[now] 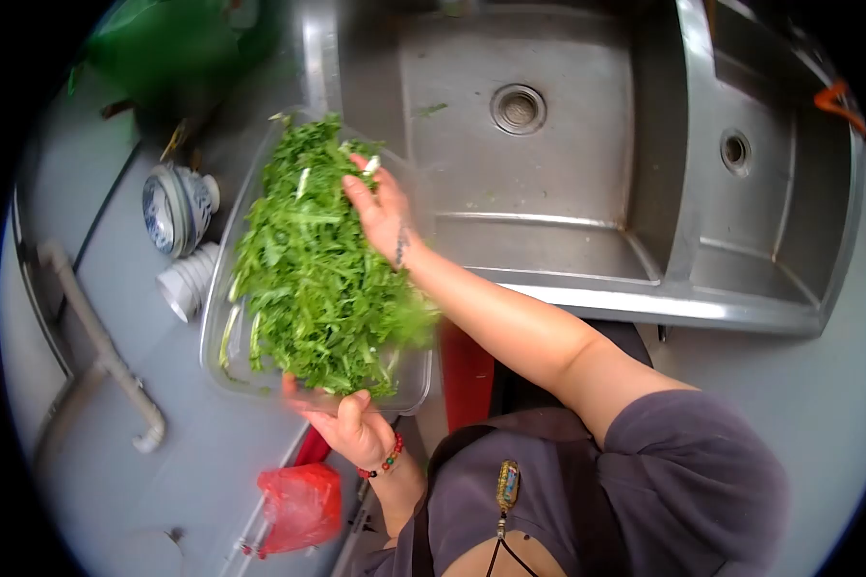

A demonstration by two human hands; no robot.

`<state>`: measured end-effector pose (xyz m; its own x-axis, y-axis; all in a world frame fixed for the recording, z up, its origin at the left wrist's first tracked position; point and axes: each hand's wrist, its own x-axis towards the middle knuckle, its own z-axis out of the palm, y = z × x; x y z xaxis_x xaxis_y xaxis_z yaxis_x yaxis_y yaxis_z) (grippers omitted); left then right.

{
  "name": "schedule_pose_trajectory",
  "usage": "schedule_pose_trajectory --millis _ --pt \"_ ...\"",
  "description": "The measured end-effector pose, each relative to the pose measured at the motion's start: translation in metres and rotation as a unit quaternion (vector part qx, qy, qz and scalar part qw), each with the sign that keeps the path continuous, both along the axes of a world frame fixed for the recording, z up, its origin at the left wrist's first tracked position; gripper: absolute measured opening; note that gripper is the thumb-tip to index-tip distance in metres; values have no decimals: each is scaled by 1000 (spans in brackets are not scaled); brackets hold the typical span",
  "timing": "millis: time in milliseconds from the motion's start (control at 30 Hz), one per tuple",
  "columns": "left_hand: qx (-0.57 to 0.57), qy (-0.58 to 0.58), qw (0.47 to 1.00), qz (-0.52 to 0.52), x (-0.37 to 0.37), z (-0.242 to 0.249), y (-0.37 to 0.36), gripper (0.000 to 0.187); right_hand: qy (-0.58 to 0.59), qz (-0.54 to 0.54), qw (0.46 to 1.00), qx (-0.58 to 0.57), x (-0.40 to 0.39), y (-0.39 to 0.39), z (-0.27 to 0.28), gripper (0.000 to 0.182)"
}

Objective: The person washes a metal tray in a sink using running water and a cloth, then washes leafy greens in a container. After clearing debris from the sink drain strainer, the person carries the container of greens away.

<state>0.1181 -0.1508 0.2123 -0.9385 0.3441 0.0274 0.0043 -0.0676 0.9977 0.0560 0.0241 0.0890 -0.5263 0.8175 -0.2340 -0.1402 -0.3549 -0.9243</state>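
A large heap of chopped leafy greens (308,250) fills most of a clear plastic tub (223,370). At the far right edge of the heap, my right hand (383,213) has its thumb and fingers closed around some greens. My left hand (348,428) is at the near end, over the tub's front rim, with its thumb and fingers against the greens. Its fingertips are partly blurred, and the leaves hide part of both grips. Some greens at the right of the heap are smeared by motion.
A steel sink basin (539,183) lies to the right, with a smaller basin (746,207) beyond. Left of the tub are a blue-and-white bowl stack (178,207) and white cups (191,281). A red plastic bag (300,505) and grey pipe (106,346) are lower left.
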Motion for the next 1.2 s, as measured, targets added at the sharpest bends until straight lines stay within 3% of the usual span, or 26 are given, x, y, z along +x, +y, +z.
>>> schedule_pose_trajectory --millis 633,833,900,967,1033,1067,1200 --pt "7 -65 997 44 -6 19 2 82 -18 55 998 7 9 13 6 55" --pt "124 -182 973 68 -3 12 3 80 -95 90 991 27 21 35 27 58" --pt "224 -280 931 71 0 -10 -2 78 -223 113 954 163 30 45 47 64" --pt "277 -296 910 83 5 -40 -8 74 -238 134 943 190 38 51 70 71" --pt "334 -451 824 83 10 -78 -16 67 -174 162 940 245 45 66 69 76" --pt "351 -461 810 86 20 -88 -6 60 -166 204 924 277 49 82 76 80" --pt "404 -431 800 106 36 -100 29 58 -116 309 850 409 52 119 98 80"
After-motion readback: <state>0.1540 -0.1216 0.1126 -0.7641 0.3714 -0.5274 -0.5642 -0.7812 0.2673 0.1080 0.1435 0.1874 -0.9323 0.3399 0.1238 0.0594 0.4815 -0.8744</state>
